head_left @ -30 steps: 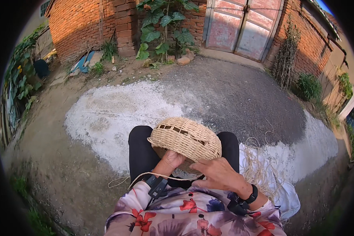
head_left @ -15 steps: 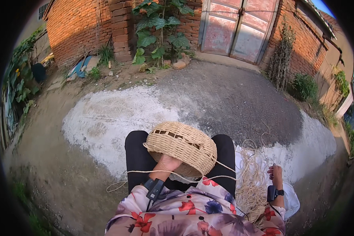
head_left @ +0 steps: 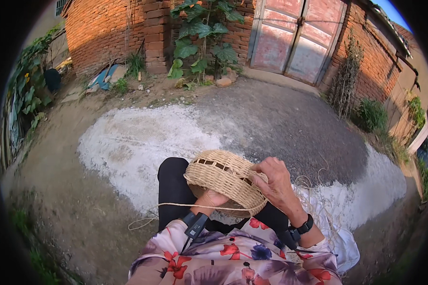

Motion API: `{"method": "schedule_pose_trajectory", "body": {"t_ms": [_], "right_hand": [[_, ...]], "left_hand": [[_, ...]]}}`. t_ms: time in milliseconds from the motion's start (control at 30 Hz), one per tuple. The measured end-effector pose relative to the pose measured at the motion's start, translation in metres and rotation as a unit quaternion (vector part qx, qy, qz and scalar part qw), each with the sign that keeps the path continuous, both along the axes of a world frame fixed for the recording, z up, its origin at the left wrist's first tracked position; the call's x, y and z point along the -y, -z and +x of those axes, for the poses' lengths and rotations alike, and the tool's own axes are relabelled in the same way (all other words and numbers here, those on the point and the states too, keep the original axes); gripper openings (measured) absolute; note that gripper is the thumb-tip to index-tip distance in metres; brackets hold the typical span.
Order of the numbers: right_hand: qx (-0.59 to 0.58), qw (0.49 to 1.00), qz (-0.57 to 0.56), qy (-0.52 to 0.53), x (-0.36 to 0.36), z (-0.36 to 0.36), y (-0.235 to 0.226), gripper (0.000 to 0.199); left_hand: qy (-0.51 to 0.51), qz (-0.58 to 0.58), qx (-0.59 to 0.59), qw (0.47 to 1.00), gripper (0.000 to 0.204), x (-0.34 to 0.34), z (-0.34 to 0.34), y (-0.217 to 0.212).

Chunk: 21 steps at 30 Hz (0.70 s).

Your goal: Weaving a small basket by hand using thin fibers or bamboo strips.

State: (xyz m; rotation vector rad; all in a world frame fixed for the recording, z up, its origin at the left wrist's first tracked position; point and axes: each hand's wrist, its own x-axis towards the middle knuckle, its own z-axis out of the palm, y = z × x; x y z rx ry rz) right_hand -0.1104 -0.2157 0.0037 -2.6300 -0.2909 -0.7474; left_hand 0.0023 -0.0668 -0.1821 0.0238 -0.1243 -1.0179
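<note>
Basket (head_left: 226, 183) of woven straw rests on the person's lap, its rim gripped by the right hand (head_left: 276, 183). Beneath it, the left hand (head_left: 209, 199) seems closed on its underside; a straw strand (head_left: 176, 206) trails leftward.

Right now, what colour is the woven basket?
Pale straw tan, seen in the head view: basket.

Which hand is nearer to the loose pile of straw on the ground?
Right. The right hand rests on the woven basket's right side, just beside the straw pile. The left hand is under the basket, on the far side from the pile.
</note>
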Motion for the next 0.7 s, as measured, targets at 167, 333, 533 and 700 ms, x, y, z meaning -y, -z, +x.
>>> {"method": "schedule_pose_trajectory", "body": {"t_ms": [167,333,533,700], "right_hand": [[-0.042,0.998,-0.012,-0.036,-0.025,0.038,0.014,0.019],[-0.077,0.995,-0.039,-0.054,-0.034,0.047,0.014,0.016],[-0.146,0.929,0.317,-0.122,-0.017,0.058,0.026,0.016],[-0.170,0.819,0.532,-0.129,-0.015,0.055,0.032,0.014]], "left_hand": [[-0.033,0.042,0.033,0.998,0.044,0.004,-0.002,-0.011],[-0.041,0.032,0.039,0.998,0.042,-0.005,-0.007,-0.006],[0.296,0.361,0.338,0.817,0.021,-0.068,-0.047,-0.018],[0.373,0.343,0.569,0.647,0.019,-0.092,-0.058,-0.117]]}}
